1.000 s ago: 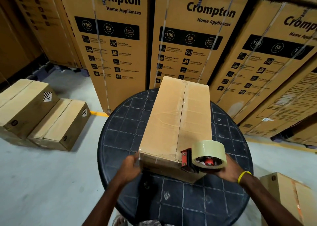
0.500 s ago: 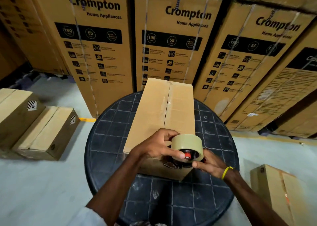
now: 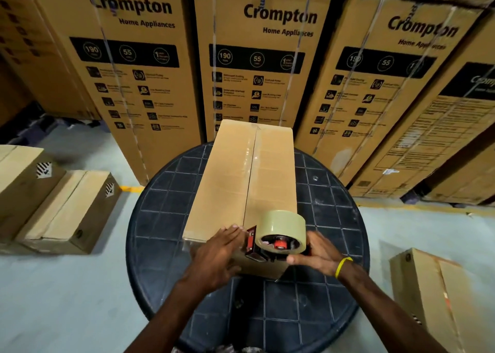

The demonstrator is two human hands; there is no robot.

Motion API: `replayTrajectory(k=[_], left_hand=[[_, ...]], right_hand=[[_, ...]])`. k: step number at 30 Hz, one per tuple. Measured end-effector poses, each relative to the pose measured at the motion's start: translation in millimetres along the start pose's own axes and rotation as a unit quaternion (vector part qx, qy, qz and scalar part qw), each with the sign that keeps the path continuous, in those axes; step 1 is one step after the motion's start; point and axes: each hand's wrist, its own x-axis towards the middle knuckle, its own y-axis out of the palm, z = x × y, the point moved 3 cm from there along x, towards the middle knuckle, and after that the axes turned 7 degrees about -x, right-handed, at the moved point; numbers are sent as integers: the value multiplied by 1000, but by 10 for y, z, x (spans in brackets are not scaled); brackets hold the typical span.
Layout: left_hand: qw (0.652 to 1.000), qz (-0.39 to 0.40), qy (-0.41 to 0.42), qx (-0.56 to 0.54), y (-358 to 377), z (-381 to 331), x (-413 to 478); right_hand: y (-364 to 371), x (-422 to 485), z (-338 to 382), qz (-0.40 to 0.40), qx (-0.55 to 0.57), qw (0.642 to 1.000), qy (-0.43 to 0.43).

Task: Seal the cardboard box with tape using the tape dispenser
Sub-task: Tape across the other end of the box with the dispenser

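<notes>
Showing tan on the cardboard box (image 3: 235,181). Showing pale yellow-green on the tape roll (image 3: 281,222), red on the tape dispenser (image 3: 251,241). Carrying a grid of pale lines over the dark table (image 3: 330,208). Showing yellow on the wristband (image 3: 343,267), black print on tan cartons (image 3: 134,90).

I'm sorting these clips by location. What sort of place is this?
Most likely a warehouse or stockroom: tall Crompton Home Appliances cartons stand in a row, smaller boxes lie on the floor, and a tape dispenser rests on a cardboard box on a round table.
</notes>
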Motion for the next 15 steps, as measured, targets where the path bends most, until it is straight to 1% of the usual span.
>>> replayTrajectory(k=[2,3,7,10,15], left_hand=[[997,-35,65,38,98,-5,-2],[994,-44,83,53,128,2,0],[990,-60,117,48,119,56,1],[986,-69,133,69,99,74,-14],[986,-82,135,51,147,134,-3]], right_hand=[[-16,24,19,3,-22,1000,9],[-26,28,39,7,-38,999,13],[-24,77,69,10,-96,995,5],[-136,36,27,6,-115,993,7],[-386,-180,-426,-6,-125,991,36]])
